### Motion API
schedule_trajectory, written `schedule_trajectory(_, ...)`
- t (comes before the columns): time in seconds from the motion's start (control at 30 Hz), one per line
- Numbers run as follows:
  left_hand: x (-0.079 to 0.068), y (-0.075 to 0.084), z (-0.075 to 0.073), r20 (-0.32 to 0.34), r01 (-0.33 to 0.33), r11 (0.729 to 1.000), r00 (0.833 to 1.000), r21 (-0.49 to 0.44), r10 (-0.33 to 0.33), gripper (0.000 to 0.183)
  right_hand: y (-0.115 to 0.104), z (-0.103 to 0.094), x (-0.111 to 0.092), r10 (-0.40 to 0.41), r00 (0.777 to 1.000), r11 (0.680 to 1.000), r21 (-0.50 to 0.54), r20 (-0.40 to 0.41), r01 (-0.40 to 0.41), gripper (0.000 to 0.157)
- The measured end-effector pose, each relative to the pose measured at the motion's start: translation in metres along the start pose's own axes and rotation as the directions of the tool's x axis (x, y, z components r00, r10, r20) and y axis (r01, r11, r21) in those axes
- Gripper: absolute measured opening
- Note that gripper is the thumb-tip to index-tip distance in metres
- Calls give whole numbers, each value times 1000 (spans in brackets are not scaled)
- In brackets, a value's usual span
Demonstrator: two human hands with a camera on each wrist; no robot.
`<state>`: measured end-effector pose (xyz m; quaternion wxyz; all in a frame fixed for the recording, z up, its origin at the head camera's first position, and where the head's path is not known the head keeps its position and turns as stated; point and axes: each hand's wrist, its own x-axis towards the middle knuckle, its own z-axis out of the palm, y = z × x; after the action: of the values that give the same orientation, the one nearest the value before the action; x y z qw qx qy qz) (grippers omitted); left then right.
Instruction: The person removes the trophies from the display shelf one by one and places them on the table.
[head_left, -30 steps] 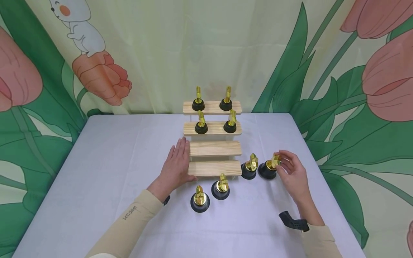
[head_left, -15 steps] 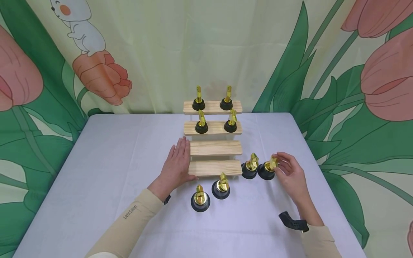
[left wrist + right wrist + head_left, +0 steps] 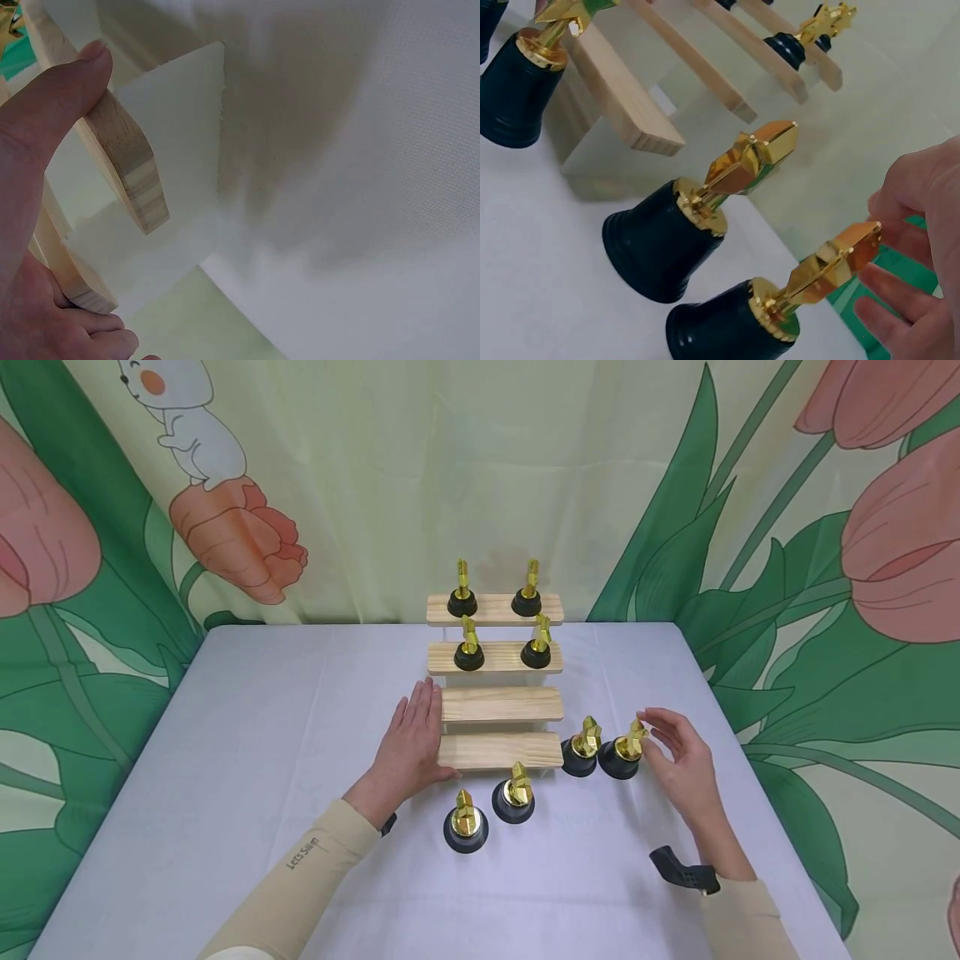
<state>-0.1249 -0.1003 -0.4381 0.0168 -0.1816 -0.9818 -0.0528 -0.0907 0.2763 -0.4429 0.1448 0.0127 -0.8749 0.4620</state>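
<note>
My left hand [image 3: 408,735] lies along the left side of a stepped wooden display rack [image 3: 501,752], its fingers straight. In the left wrist view the thumb [image 3: 71,94] rests on a shelf end [image 3: 124,161]. My right hand [image 3: 678,760] is at a gold star trophy [image 3: 621,758] with a black base, the right one of two standing right of the rack. Its relaxed fingers [image 3: 896,292] are right at the star's tip in the right wrist view. The other trophy [image 3: 580,752] stands close beside it, near the lowest shelf's right end.
Two more star trophies stand before the rack, a nearer one [image 3: 465,827] and another [image 3: 513,797]. The top shelf [image 3: 493,608] and the second shelf [image 3: 498,657] bear two trophies each. A white cloth [image 3: 247,777] covers the table; a printed curtain [image 3: 360,485] hangs behind.
The right-hand trophy has shifted slightly left toward its neighbour. My right hand moved left with it, then eased slightly back from the star. My left hand has stayed on the rack.
</note>
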Motion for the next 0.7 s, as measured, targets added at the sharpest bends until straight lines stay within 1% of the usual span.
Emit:
schedule_trajectory(0.1, 0, 0, 0, 2, 0, 1000, 1000, -6, 0, 140, -6, -2, 5, -19, 1000, 1000, -3, -21, 19, 39)
schedule_trajectory(0.23, -1, 0, -1, 15, 5, 1000, 1000, -16, -4, 140, -15, -3, 14, -72, 997, 997, -5, -29, 71, 38)
schedule_trajectory(0.33, 0, 0, -2, 22, 7, 1000, 1000, -19, -7, 140, -23, -3, 21, -108, 994, 994, -9, -23, 108, 38)
schedule_trajectory(0.5, 0, 0, -2, 32, 11, 1000, 999, -25, -10, 140, -34, -2, 32, -143, 990, 990, -4, -9, 143, 37)
schedule_trajectory(0.7, 0, 0, -2, 25, 9, 1000, 1000, -25, -9, 141, -47, 1, 41, -174, 985, 984, 39, 6, 174, 37)
